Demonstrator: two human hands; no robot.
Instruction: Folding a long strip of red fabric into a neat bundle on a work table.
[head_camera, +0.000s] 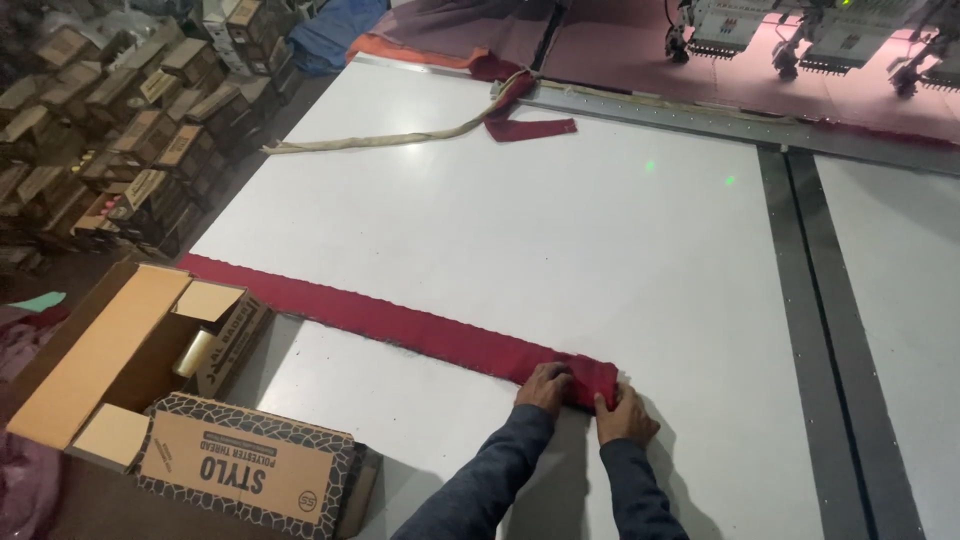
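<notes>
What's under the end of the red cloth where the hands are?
The white table lies under the red cloth strip. Both hands, left and right, press its folded end; anything inside the fold is hidden.
</notes>
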